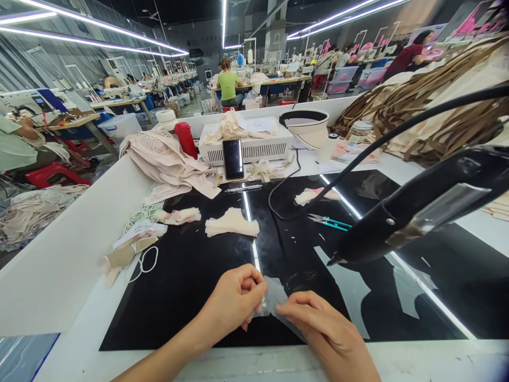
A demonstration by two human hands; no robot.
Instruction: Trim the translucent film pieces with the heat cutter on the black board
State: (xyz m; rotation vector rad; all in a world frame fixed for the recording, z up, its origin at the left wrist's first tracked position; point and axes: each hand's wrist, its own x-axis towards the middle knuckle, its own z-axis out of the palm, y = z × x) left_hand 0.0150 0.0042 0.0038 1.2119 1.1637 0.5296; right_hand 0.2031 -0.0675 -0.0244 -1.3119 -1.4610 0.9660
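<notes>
Between my hands, low over the black work surface (191, 286), is a thin, see-through whitish piece of film or sheer fabric (276, 289). My left hand (240, 294) is closed in a pinch on its left side, the fingers curled. At its right edge my right hand (320, 321) pinches it between thumb and forefinger. Farther forward on the black surface lies a stack of cream fabric pieces (231, 223). Teal-handled thread snips (330, 222) rest to the right, near the tip of a black tool (397, 223) that juts in from the right.
A phone (233, 159) leans against a white vented box (254, 146). Pale fabric (163, 159) is heaped at the left, with white cord (145, 262) below. A black cable (382, 143) arches across the right side. Brown straps (397, 106) pile up at the back right.
</notes>
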